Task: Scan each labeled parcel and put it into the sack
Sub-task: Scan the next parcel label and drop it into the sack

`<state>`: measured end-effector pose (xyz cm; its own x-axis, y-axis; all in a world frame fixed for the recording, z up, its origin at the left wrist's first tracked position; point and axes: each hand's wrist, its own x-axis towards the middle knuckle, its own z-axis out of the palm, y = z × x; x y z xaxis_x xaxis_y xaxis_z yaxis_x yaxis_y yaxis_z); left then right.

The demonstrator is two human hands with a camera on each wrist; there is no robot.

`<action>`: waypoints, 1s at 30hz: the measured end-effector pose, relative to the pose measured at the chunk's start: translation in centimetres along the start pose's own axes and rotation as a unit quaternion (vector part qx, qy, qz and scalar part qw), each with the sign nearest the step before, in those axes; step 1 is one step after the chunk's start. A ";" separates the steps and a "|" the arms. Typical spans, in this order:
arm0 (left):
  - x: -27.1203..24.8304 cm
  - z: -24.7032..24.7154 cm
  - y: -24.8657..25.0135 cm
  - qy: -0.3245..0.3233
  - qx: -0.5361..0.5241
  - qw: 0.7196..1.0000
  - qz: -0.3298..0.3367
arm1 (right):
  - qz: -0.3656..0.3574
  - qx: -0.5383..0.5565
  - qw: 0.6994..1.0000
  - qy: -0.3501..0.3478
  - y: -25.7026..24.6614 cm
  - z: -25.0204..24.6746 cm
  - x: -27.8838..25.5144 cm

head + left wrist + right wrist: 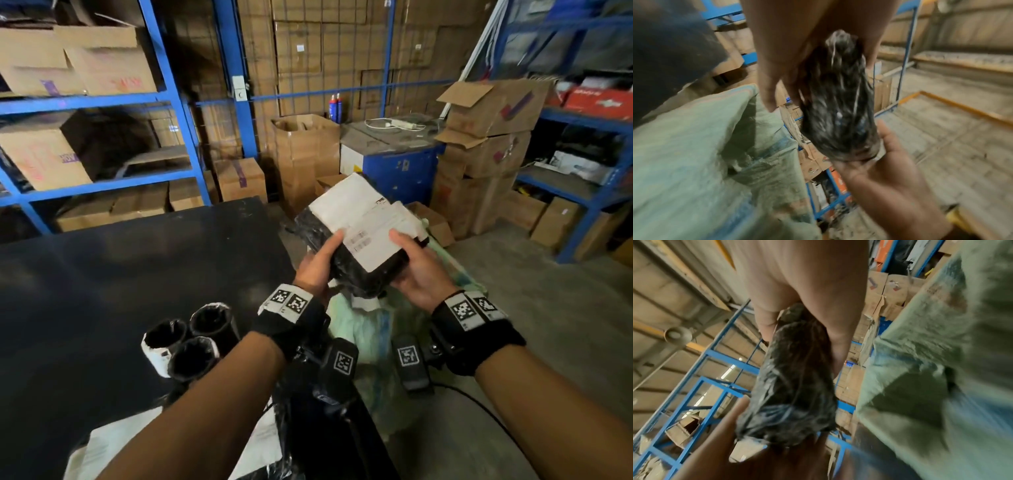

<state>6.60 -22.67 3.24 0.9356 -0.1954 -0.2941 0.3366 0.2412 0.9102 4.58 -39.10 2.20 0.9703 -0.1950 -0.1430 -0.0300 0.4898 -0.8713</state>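
- Head view: left hand (317, 265) and right hand (416, 274) each curl round a black-wrapped parcel (359, 236), white label up, above the green sack (363, 329) beside the bench (137, 274).
- Keep each grip firm; lower it squarely into the sack's mouth.

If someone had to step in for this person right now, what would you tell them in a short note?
Left hand and right hand both grip one black-wrapped parcel, label up, held above the open green sack.
Three black rolled parcels wait on the black table.
Whether the held parcel has been scanned cannot be told; no scanner is clearly visible.
Left: drop this parcel into the sack, then scan and bag the rolls.
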 end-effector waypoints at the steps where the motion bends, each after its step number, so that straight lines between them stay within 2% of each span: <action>1: 0.5 1.2 0.0 -0.003 0.063 0.998 0.003 | -0.023 0.005 1.000 0.016 -1.0 -0.9 1.3; 3: 3.1 2.3 -0.7 0.004 0.186 0.982 0.022 | -0.063 -0.020 0.997 0.046 -3.0 -2.7 4.1; 5: 5.8 2.2 -1.3 0.035 0.296 0.954 0.044 | -0.095 -0.073 0.990 0.067 -4.7 -4.4 6.7; 8: 10.5 0.6 -2.7 0.088 0.415 0.905 0.014 | -0.086 -0.192 0.975 0.073 -5.6 -6.8 11.0; 13: 14.6 -0.6 -4.0 0.115 0.451 0.882 -0.070 | -0.027 -0.310 0.950 0.036 -4.1 -9.2 17.6; 16: 16.2 -0.6 -5.2 0.127 0.462 0.870 -0.118 | 0.035 -0.384 0.922 0.016 -2.0 -9.7 21.2; 23: 17.6 -0.7 -7.7 0.173 0.435 0.873 -0.135 | 0.149 -0.565 0.807 -0.083 5.9 -9.2 28.9; 27: 17.2 -1.4 -7.5 0.180 0.435 0.872 -0.136 | 0.225 -0.615 0.741 -0.146 11.3 -10.2 30.3; 30: 17.1 -1.6 -7.2 0.175 0.447 0.866 -0.137 | 0.274 -0.651 0.679 -0.202 13.3 -10.7 29.7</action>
<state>20.39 -26.26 -8.76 0.8611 0.2095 -0.4634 0.4809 -0.6317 0.6080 30.44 -47.47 -18.63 0.7069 0.0911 -0.7014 -0.3446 -0.8216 -0.4541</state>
